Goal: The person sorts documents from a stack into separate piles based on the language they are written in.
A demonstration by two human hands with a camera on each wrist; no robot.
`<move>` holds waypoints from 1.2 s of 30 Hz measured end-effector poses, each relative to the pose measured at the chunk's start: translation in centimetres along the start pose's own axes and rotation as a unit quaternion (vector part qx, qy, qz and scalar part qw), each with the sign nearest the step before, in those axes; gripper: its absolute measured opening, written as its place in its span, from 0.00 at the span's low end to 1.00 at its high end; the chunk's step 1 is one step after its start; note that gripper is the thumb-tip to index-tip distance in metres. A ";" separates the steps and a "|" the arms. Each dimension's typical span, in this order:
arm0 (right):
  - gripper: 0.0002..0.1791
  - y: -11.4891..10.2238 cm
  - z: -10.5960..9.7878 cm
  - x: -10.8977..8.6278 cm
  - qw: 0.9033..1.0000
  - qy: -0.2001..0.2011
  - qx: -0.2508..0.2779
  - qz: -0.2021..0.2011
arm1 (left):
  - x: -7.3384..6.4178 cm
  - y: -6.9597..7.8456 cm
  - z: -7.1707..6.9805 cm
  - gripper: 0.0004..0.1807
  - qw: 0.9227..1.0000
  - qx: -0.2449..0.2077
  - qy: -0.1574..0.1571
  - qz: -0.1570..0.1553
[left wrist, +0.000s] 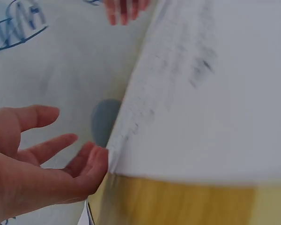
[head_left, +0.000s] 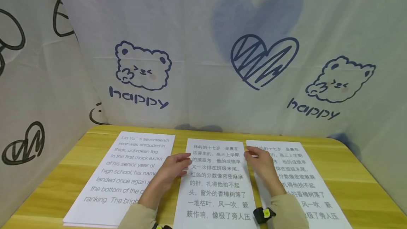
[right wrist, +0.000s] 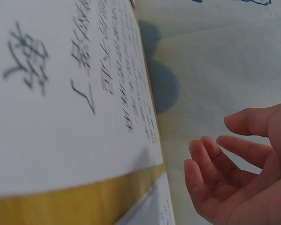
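A sheet of paper with Chinese print (head_left: 216,183) lies in the middle of the table. At its left edge is my left hand (head_left: 173,167), fingers loosely bent; in the left wrist view its lower fingers (left wrist: 91,171) meet the paper's edge (left wrist: 201,117). On the other side, my right hand (head_left: 261,163) is beside the upper right edge, partly over the right-hand printed sheet (head_left: 318,197). The right wrist view shows that hand (right wrist: 234,178) with fingers apart and nothing held, near the middle sheet (right wrist: 84,140).
A stack of sheets with English print (head_left: 108,176) lies at the left, partly covered by my left forearm. The yellow wood-grain table (head_left: 47,183) stands against a white cloth (head_left: 197,63) printed with bears and hearts. A black wristband device (head_left: 264,215) is on my right wrist.
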State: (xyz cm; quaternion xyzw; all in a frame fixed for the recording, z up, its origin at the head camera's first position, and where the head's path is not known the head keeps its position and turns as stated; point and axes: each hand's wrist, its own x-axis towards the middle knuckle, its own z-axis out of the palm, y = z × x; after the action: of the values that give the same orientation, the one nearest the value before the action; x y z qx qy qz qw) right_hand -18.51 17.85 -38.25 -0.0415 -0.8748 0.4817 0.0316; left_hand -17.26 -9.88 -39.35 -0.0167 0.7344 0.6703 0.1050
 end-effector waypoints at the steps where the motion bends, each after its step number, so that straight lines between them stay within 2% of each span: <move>1: 0.22 0.1 -0.2 0.1 1.000 0.001 0.001 0.006 | 0.1 0.1 0.0 0.24 1.000 -0.007 -0.003 -0.005; 4: 0.22 0.5 -0.7 0.1 1.000 0.002 0.006 0.017 | 0.3 0.3 0.1 0.24 1.000 -0.026 -0.002 -0.003; 8: 0.22 0.8 -0.8 0.3 0.999 -0.005 0.020 0.043 | 0.8 0.5 -0.1 0.23 0.999 -0.025 0.020 0.015; 11: 0.22 1.2 -0.6 0.6 0.998 -0.010 0.019 0.066 | 0.9 0.4 -0.1 0.24 0.999 0.009 0.035 0.009; 15: 0.22 1.5 -0.6 0.7 0.997 -0.019 0.002 0.076 | 0.9 0.4 -0.1 0.27 0.997 0.054 0.046 -0.010; 20: 0.22 1.7 -0.5 0.7 0.996 -0.027 0.009 0.081 | 0.9 0.2 -0.2 0.27 0.996 0.067 0.045 -0.023; 29: 0.23 2.0 -0.3 0.9 0.996 -0.051 -0.001 0.067 | 0.8 -0.4 -0.2 0.27 0.996 0.073 0.038 -0.019; 36: 0.25 2.5 -0.3 0.7 0.994 -0.061 -0.017 0.085 | 1.0 -0.7 -0.3 0.28 0.995 0.093 0.040 -0.026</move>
State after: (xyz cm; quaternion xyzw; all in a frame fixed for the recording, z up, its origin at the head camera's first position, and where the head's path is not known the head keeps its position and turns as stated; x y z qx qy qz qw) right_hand -19.10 19.48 -40.16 -0.0864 -0.8764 0.4695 -0.0635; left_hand -18.16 -10.11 -40.19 -0.0529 0.7964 0.5950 0.0942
